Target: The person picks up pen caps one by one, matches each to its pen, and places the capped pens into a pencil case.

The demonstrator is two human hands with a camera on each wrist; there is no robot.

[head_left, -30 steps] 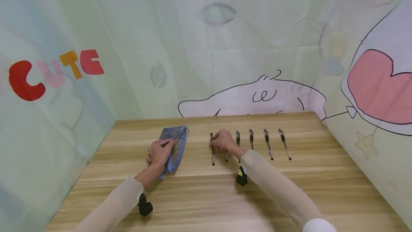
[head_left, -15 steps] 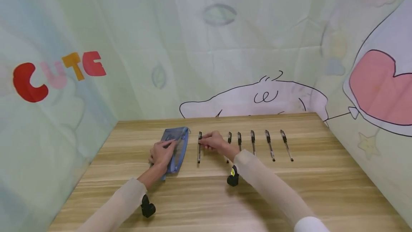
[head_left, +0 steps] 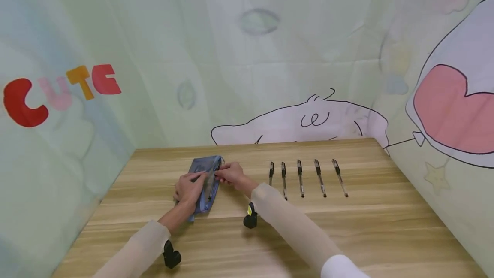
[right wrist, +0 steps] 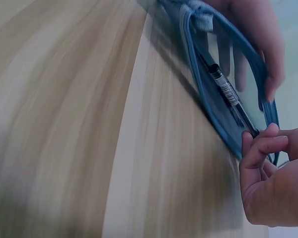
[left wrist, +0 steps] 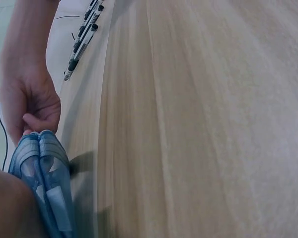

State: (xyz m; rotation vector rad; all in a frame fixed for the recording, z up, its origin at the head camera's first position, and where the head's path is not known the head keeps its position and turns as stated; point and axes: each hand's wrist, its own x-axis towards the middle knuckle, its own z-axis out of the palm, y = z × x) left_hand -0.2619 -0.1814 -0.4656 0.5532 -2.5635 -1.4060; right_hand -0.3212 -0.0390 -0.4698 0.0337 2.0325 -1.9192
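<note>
A blue zip pouch with a see-through side lies at the left of the table, its long zip opening gaping toward the right. My left hand grips its upper side, thumb along the edge and fingers showing through the mesh in the right wrist view. My right hand pinches a black-capped gel pen near one end. The pen lies lengthwise within the mouth of the pouch, its barcode label visible. Another dark pen-like shape shows deeper inside, partly hidden.
Several similar pens lie in a spaced row on the wooden table, right of my right hand. A printed cloth hangs behind the table and at its sides. Black wrist cameras hang below the sleeves.
My right hand has carried the pen leftward from beside the row into the pouch's opening. My left hand keeps its hold on the pouch.
</note>
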